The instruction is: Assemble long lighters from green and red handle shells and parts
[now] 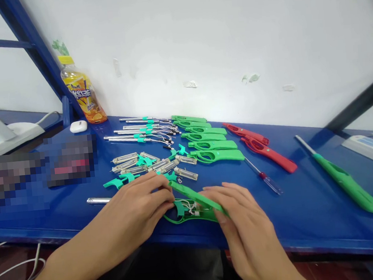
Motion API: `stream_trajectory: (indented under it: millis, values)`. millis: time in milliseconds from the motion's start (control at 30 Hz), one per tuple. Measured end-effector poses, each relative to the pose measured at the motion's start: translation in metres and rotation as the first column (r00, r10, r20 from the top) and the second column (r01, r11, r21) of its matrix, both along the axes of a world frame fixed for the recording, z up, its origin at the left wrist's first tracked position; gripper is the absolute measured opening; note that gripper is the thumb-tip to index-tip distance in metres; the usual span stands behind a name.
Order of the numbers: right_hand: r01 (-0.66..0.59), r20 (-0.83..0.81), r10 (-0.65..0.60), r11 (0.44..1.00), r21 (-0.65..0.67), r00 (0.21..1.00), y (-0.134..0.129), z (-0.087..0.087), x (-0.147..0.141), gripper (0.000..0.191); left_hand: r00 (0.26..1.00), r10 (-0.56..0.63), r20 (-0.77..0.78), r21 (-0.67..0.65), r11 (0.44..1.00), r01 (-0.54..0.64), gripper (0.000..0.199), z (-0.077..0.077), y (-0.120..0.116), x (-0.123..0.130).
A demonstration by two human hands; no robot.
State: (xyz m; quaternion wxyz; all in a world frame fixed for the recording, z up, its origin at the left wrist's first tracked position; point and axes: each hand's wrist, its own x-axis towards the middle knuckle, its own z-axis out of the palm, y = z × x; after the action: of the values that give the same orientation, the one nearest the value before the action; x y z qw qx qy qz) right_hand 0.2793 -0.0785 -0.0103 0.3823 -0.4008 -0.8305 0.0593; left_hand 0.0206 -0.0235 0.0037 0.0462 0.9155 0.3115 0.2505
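Near the table's front edge lies an open green lighter half (187, 219), with white wires and a teal trigger (180, 208) inside. Above it a second green shell half (194, 193) is tilted over the parts. My right hand (242, 215) grips that upper half at its right end, thumb below and fingers behind. My left hand (142, 201) is closed at the left end of the lighter, its fingertips pinching near the trigger and the shell's tip. A silver metal tube (98, 200) sticks out to the left from behind my left hand.
Behind my hands are clear fuel tanks (186, 173), teal triggers (113, 183), metal tubes (130, 137) and green shells (220, 155). Rightward lie red shells (273, 156), a screwdriver (270, 182) and a whole green lighter (350, 186). A drink bottle (83, 94) stands back left.
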Motion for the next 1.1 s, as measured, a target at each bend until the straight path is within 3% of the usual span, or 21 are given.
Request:
stream_trajectory:
  millis: [167,433,633,767,967,1100]
  values:
    - [-0.102,0.023,0.104,0.99,-0.097,0.994,-0.001,0.004,-0.013,0.041,0.999,0.03,0.013,-0.086,0.996,-0.029,0.025,-0.001,-0.002,0.001]
    - [0.024,-0.002,-0.025,0.989,-0.145,1.0,-0.001,0.003,-0.014,0.031,0.999,0.01,0.043,0.029,1.0,-0.012,0.028,0.001,-0.001,0.006]
    - [0.079,-0.02,-0.082,0.989,-0.125,0.996,0.003,0.0,-0.009,0.03,0.998,0.047,-0.05,-0.079,0.996,-0.051,0.02,0.007,-0.017,0.007]
    - [0.093,-0.02,-0.095,0.991,-0.097,0.995,0.003,-0.001,-0.009,0.031,0.994,0.059,-0.096,-0.114,0.991,-0.07,0.032,0.006,-0.02,0.005]
    - [0.093,-0.123,-0.123,0.971,-0.22,0.985,0.003,-0.005,-0.004,0.024,0.998,-0.006,-0.056,-0.073,0.997,0.002,0.027,0.002,-0.01,0.005]
    - [0.106,-0.259,-0.139,0.985,-0.138,0.956,0.001,-0.008,0.001,0.024,0.998,-0.004,-0.065,-0.071,0.997,-0.001,0.02,0.004,-0.011,0.005]
